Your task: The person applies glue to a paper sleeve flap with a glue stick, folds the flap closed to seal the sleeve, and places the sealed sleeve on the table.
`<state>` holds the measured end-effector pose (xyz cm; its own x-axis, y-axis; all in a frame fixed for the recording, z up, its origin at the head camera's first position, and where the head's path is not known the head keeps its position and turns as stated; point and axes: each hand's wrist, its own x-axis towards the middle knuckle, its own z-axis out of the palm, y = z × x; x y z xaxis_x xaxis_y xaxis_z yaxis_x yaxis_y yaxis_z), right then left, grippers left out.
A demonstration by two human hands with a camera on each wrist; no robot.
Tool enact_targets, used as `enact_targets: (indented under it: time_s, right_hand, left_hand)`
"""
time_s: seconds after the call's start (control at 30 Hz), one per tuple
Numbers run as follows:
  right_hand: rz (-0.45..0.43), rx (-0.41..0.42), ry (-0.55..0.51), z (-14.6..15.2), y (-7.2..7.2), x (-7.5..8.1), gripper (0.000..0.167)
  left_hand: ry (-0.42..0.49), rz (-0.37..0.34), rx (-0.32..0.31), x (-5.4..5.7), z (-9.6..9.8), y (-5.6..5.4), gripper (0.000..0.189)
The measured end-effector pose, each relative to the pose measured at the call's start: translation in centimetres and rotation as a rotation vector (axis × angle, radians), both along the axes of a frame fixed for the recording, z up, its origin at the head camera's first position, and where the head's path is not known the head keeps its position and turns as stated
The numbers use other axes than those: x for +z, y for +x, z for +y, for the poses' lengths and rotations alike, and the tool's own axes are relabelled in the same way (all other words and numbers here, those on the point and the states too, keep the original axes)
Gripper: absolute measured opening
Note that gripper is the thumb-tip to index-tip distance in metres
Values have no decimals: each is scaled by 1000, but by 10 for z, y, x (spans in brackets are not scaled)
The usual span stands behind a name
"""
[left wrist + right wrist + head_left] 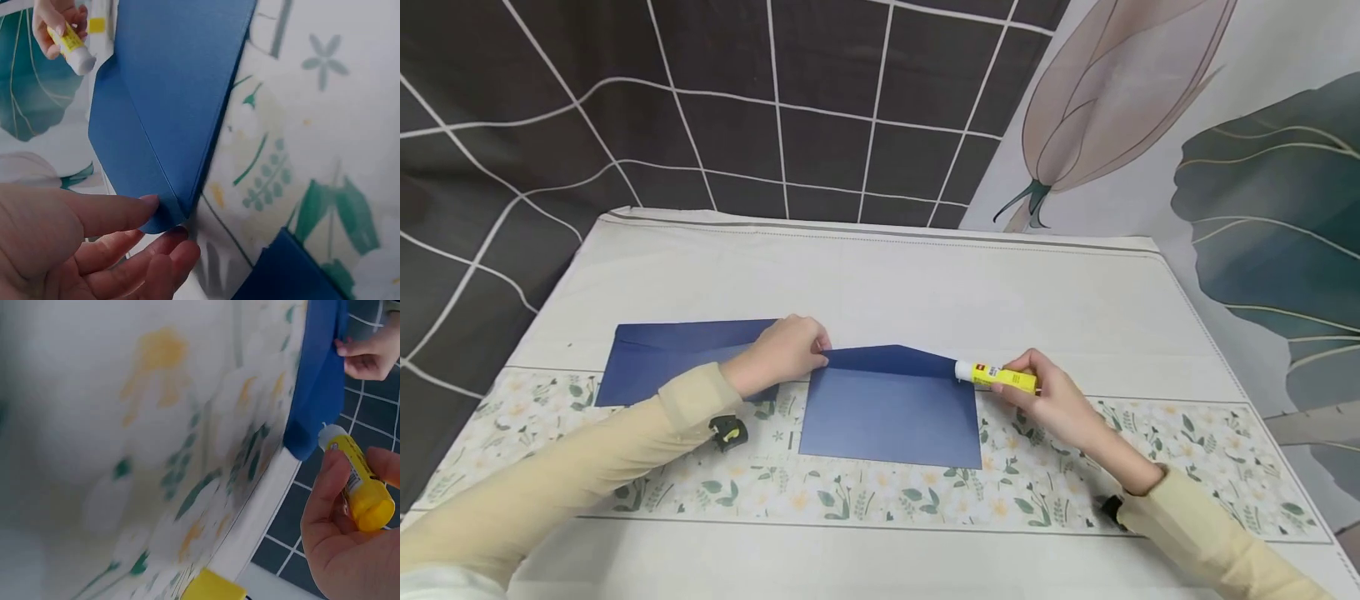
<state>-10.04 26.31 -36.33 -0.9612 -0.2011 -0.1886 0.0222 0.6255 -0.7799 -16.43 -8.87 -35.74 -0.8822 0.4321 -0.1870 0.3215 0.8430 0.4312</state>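
Note:
A blue envelope [891, 412] lies in the middle of the table with its flap [891, 360] raised at the far side. My left hand [784, 354] pinches the flap's left corner between thumb and fingers, seen closely in the left wrist view, where the flap [128, 137] angles away from the body. My right hand [1051, 396] grips a yellow glue stick [1007, 377], its white end pointing left at the flap's right corner. In the right wrist view, the white end of the glue stick [356, 472] is close to that corner; contact cannot be made out.
Another blue envelope [658, 362] lies to the left, partly under my left forearm. A pale cloth with a floral band [910, 500] covers the table. Small black devices sit by the left wrist [728, 433] and the right sleeve [1112, 510]. A dark gridded curtain [820, 100] hangs behind.

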Motion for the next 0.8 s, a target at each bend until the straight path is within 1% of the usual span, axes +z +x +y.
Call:
enact_targets:
  time_s: [0.07, 0.13, 0.2, 0.23, 0.27, 0.3, 0.37, 0.43, 0.5, 0.57, 0.6, 0.67, 0.7, 0.8]
  right_hand:
    - [27, 6, 61, 3, 2, -2, 33]
    - [38, 15, 86, 5, 4, -4, 31]
    - [32, 22, 94, 6, 6, -6, 31]
    - [26, 26, 94, 6, 7, -7, 31]
    - [19, 27, 91, 6, 8, -8, 31]
    - [15, 28, 90, 6, 9, -9, 31]
    - [14, 33, 98, 6, 10, -11, 31]
    - [20, 41, 110, 5, 10, -13, 30]
    - [45, 51, 128, 5, 11, -15, 28]
    - [84, 65, 152, 6, 11, -17, 25]
    - [108, 75, 163, 7, 11, -17, 24]
    - [166, 94, 190, 8, 12, -18, 23]
    - [196, 104, 206, 9, 12, -18, 23]
    - [266, 140, 249, 11, 12, -15, 23]
  left_hand:
    - [8, 8, 7, 0, 0, 3, 21]
    - [13, 27, 8, 0, -1, 7, 27]
    - [20, 78, -11, -1, -2, 14, 35]
    - [27, 120, -41, -2, -3, 18, 39]
    - [37, 167, -85, -3, -3, 22, 42]
    - [44, 222, -142, -4, -4, 27, 44]
    - [63, 317, -273, -7, -5, 39, 45]
    - [77, 367, -414, -11, -5, 52, 44]
    - [61, 367, -528, -16, -5, 66, 43]
    - [18, 343, -609, -21, -5, 78, 43]
    - [-7, 332, -637, -23, -5, 83, 43]
    - [-56, 321, -676, -27, -5, 90, 44]
    - [-73, 321, -685, -29, -5, 92, 44]
    - [-86, 330, -689, -34, -5, 96, 45]
